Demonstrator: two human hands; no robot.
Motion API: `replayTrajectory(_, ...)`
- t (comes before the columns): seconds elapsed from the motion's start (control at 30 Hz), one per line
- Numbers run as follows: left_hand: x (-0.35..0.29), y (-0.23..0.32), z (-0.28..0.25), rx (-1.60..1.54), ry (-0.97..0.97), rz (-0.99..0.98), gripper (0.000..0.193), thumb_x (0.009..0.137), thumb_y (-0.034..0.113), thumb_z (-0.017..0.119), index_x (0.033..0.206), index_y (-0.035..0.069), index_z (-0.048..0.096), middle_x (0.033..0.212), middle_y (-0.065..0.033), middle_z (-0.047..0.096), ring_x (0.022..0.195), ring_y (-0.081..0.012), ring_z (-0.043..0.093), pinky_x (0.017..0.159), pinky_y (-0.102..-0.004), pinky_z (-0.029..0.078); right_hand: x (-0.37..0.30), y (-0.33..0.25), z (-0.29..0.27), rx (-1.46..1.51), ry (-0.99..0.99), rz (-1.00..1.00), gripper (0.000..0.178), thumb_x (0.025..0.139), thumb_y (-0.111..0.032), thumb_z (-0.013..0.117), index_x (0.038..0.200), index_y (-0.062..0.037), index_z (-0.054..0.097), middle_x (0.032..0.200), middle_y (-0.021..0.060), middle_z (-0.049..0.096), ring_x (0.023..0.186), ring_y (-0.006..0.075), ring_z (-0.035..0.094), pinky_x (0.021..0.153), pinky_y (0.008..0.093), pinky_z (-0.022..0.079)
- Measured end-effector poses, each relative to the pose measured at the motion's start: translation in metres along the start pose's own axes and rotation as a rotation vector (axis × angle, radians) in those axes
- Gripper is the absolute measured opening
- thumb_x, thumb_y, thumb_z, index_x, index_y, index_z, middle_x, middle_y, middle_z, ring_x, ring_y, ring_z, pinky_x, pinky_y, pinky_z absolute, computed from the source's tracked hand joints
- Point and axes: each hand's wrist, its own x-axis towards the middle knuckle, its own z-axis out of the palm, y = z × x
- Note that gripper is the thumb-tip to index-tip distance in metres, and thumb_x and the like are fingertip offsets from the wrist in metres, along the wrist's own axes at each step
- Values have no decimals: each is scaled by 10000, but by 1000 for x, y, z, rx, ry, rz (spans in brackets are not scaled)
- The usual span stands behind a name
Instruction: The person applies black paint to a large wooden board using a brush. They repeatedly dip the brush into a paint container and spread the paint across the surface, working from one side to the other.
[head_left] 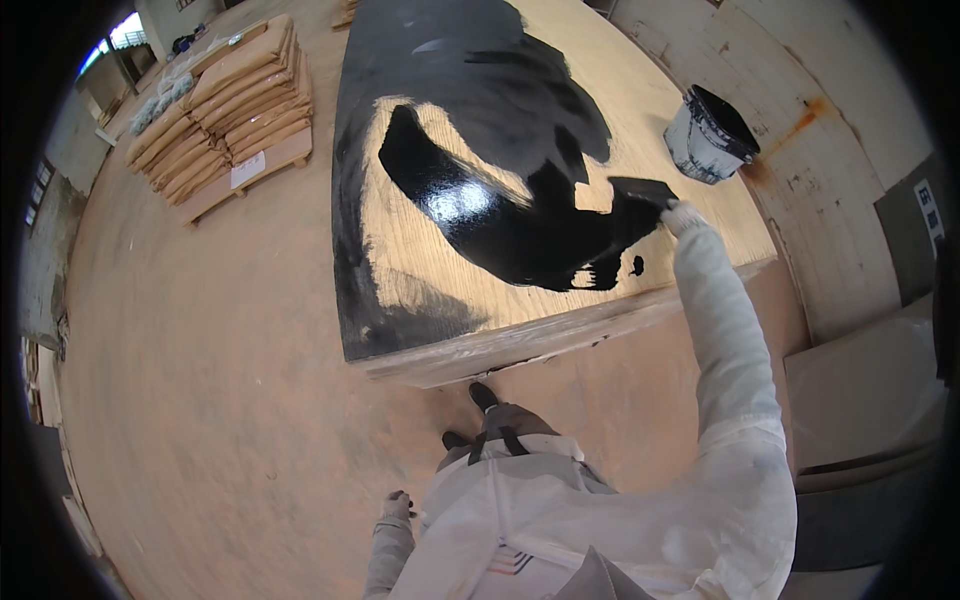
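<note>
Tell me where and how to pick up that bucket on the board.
Probably grip the bucket around its pale lower wall, a palm on either side, coming from the person's side: that rounded wall faces them, while the rim looks black-smeared.

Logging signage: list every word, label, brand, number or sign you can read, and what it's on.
White strip on the dark panel, right: large characters, not copied here.
White sheet at the brown stack's base: too small to read.
Small stripes on the pale top: no legible words.
White bucket: paint-smeared, no legible text.

1 bucket (693, 145) beyond right hand (682, 217), open room leftward
</note>
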Motion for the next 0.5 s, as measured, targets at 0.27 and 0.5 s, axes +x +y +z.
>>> replayTrajectory(0.27, -24, -13, -39, 127, 40, 100, 368, 987, 162, 683, 1308, -17, 672, 994, -169, 752, 758, -248, 725, 540, -397, 585, -11, -54, -5, 61, -176, 11, 454, 916, -279, 626, 1316, -85, 719, 1191, 249, 758, 1130, 398, 732, 989, 458, 555)
replayTrajectory(0.5, -23, -37, -30, 153, 23, -1, 375, 971, 168, 702, 1296, -18, 664, 972, -161, 741, 723, -250, 713, 533, -413, 599, -157, -27, -54, 68, -255, 78, 503, 946, -348, 650, 1401, -138, 695, 1096, 226, 779, 1072, 371, 755, 952, 453, 564)
